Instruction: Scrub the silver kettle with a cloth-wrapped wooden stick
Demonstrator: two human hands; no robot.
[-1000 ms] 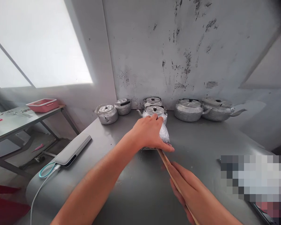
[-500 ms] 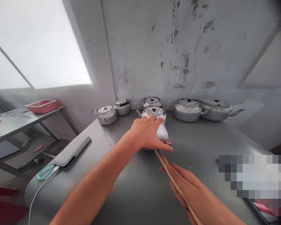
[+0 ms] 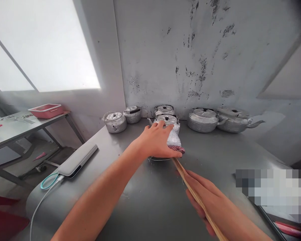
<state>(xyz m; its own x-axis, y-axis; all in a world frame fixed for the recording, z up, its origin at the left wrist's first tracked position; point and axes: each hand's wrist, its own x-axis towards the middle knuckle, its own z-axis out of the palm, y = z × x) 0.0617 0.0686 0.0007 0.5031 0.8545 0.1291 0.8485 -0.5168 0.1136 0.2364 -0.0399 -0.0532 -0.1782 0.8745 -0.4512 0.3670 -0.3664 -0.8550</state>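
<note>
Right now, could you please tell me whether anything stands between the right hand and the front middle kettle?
Yes: the left hand and a silvery, pink-edged object lie between the right hand and that kettle.

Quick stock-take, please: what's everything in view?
Table: one, grey, centre
Kettles: six, silver, table's back
Bundle: one, silvery with reddish edge, centre, partly hidden
Stick: one, tan, right of centre
Case: one, grey, table's left
Cable: one, white, at case
Loop: one, teal, at case
Basket: one, pink, side table
Wall: grey, behind
Lower right: pixelated, unclear
Left hand: one, over bundle
Right hand: one, gripping stick
</note>
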